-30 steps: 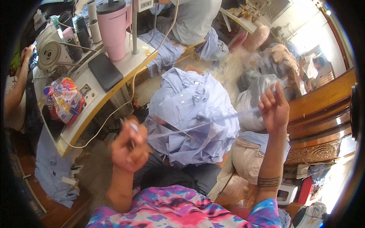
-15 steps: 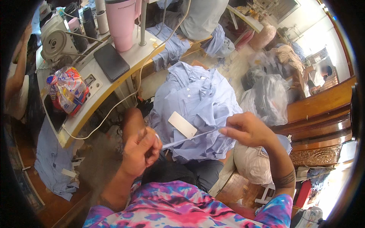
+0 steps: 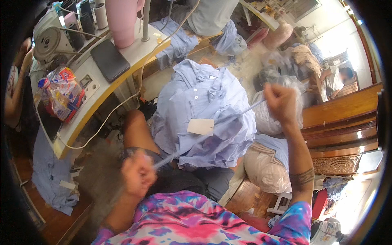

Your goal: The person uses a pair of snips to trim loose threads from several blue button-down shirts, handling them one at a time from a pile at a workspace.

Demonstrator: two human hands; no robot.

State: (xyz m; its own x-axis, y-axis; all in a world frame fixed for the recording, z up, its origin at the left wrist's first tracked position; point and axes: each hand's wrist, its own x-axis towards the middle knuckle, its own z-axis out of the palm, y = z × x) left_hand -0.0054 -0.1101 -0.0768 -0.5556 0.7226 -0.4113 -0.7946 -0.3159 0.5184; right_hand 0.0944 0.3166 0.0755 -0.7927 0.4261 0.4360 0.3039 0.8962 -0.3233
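Observation:
A large bundle of light blue shirts [image 3: 175, 98], with small white buttons showing, lies in front of me over my lap. Across it a narrow light blue fabric strip [image 3: 254, 107] runs slantwise between my hands. My left hand [image 3: 139, 173], blurred by motion, is closed on the strip's lower left end. At the upper right end, my right hand [image 3: 281, 102] is closed in a fist around the strip. A blank-looking off-white tag [image 3: 200, 126] rests on the shirts, close beside the strip's middle stretch, which blurs into the cloth.
To the left, a curved table [image 3: 107, 94] carries a dark phone [image 3: 110, 60], a pink tumbler [image 3: 120, 24], a plastic-wrapped package [image 3: 63, 94] and thread cones. A white cable hangs off its edge. Plastic bags [image 3: 292, 87] and a carved wooden bench [image 3: 343, 122] stand right. Other people sit nearby.
My hands have moved apart: the right one up and to the right, the left one down and to the left. The strip between them is longer, and the tag has turned nearly level.

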